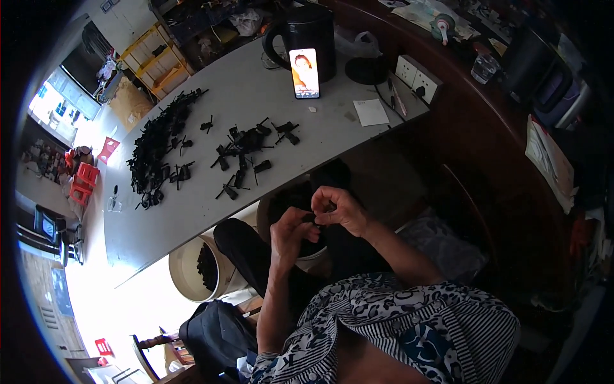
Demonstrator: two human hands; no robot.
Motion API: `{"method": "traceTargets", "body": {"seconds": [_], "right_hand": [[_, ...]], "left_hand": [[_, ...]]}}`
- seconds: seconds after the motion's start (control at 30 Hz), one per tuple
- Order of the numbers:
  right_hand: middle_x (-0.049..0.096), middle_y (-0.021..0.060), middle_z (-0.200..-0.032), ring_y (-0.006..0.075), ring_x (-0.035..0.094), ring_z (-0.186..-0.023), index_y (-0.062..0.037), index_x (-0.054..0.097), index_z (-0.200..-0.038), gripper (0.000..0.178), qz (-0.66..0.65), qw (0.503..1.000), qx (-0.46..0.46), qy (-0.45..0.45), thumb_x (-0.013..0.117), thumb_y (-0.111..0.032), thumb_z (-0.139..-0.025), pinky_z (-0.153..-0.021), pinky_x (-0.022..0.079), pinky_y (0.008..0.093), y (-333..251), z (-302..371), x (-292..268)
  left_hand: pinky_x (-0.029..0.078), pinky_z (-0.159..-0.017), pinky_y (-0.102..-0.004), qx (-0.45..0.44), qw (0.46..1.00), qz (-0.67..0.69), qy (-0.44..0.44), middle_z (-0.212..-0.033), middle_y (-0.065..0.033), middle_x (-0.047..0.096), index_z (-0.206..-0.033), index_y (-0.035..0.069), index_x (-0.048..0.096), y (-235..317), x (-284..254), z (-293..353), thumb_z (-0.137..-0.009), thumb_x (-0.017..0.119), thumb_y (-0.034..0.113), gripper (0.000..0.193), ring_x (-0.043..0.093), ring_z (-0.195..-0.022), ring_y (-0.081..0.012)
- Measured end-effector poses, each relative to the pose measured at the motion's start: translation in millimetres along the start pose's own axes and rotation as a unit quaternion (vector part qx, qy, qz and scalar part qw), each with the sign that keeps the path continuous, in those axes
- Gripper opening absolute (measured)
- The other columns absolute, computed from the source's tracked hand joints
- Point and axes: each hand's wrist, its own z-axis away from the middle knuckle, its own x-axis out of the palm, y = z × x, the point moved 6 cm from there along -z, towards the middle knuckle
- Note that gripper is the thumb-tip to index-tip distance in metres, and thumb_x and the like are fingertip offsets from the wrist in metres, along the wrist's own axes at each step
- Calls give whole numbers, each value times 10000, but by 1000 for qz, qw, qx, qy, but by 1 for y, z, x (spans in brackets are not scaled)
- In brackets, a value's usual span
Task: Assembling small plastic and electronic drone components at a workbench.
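Over my lap, just off the table's near edge, my two hands meet at the fingertips. My left hand point(291, 235) is closed in a pinch, fingers curled. My right hand point(340, 210) is also pinched, with thumb and forefinger together beside the left fingertips. Something small and dark seems to sit between them, but its kind cannot be made out. Below the hands, a pale bucket point(262, 221) stands between my knees with dark contents. Small black parts with thin stems point(242, 144) lie loosely on the grey table point(192, 224), and a larger heap of black parts point(153, 150) spreads at its left.
A lit phone point(304, 73) leans against a black jug point(310, 38) at the back. Right of it are a white paper point(371, 112), a pen point(398, 97) and a socket strip point(417, 78). Another pale bucket point(182, 272) holding black parts stands at lower left.
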Motion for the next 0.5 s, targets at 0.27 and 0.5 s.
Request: {"method": "traceTargets", "body": {"seconds": [0.27, 0.5], "right_hand": [[509, -35, -717, 31, 447, -650, -69, 542, -802, 117, -106, 991, -3, 81, 615, -157, -828, -608, 383, 181, 12, 0, 17], [458, -38, -646, 36, 422, -576, -70, 521, -790, 200, -132, 984, -16, 121, 546, -243, -885, -521, 350, 200, 18, 1, 32]], "left_hand": [[489, -574, -237, 73, 972, -192, 115, -717, -114, 630, -926, -44, 509, 9, -5, 3, -807, 490, -61, 122, 622, -621, -138], [498, -542, -245, 128, 931, -306, 150, -709, -115, 639, -913, -27, 499, 17, 2, 12, -822, 473, -39, 95, 638, -627, -152]]}}
